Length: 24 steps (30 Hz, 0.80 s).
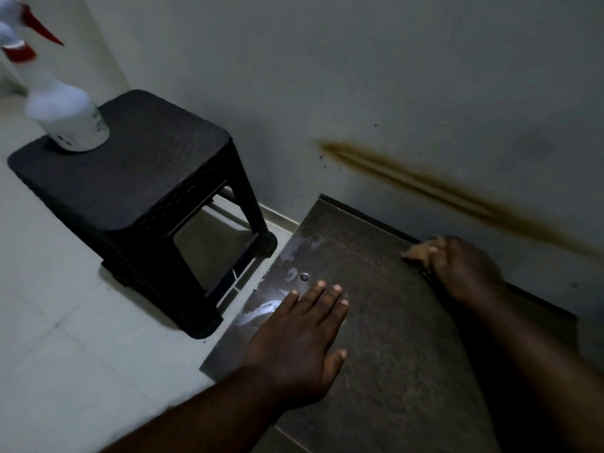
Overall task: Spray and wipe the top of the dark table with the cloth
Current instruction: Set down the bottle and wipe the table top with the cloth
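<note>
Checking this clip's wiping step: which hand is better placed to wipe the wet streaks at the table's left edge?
Right hand: it already holds the cloth. The left hand lies flat and empty beside the streaks.

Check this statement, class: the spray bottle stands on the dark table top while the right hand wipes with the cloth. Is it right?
Not quite. The head view shows the spray bottle standing on the black stool, not the dark table top. The right hand does hold the cloth there.

two hands [295,349] [464,269], one cloth [421,251], one spray bottle [65,109], one stool [137,178], one table [392,338]
</note>
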Each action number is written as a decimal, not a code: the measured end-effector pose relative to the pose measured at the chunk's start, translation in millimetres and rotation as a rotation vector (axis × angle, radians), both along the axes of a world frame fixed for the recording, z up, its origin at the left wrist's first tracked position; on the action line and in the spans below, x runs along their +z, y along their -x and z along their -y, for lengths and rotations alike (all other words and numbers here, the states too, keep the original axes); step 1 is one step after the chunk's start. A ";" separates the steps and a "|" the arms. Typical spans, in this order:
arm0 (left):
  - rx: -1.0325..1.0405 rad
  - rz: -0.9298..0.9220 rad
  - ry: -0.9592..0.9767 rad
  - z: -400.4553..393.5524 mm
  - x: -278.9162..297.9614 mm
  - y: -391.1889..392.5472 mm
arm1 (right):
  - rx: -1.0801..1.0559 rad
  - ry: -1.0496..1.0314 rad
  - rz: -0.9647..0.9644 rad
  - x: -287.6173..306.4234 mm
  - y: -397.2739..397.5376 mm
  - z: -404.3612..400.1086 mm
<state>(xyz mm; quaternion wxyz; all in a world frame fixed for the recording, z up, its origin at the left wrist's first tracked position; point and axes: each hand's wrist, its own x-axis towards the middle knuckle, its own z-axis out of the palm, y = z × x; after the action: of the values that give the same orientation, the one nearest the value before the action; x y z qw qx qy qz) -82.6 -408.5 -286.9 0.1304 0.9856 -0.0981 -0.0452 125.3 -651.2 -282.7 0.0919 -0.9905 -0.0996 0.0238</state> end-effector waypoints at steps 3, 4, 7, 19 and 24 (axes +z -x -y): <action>-0.006 0.030 -0.013 1.7 2.2 2.3 | 0.064 -0.110 -0.020 0.1 -8.9 -91.4; -0.008 0.045 -0.017 1.8 1.7 3.1 | 0.093 -0.135 -0.035 0.4 -11.3 -118.5; 0.001 0.087 -0.027 2.0 -3.3 3.4 | 0.216 -0.078 -0.057 0.6 -16.8 -181.3; -0.064 0.002 -0.098 -0.2 -3.0 49.8 | 0.451 0.138 -0.093 12.3 -9.2 -209.4; -0.114 -0.107 -0.176 -7.6 4.9 103.9 | 0.756 0.267 -0.039 35.5 53.3 -231.2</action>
<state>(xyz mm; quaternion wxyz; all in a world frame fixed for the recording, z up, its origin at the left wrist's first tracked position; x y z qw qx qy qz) -186.5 -400.9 -282.0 0.0457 0.9822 -0.1424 -0.1136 71.9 -420.0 -247.2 -0.0509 -0.8867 -0.4511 0.0873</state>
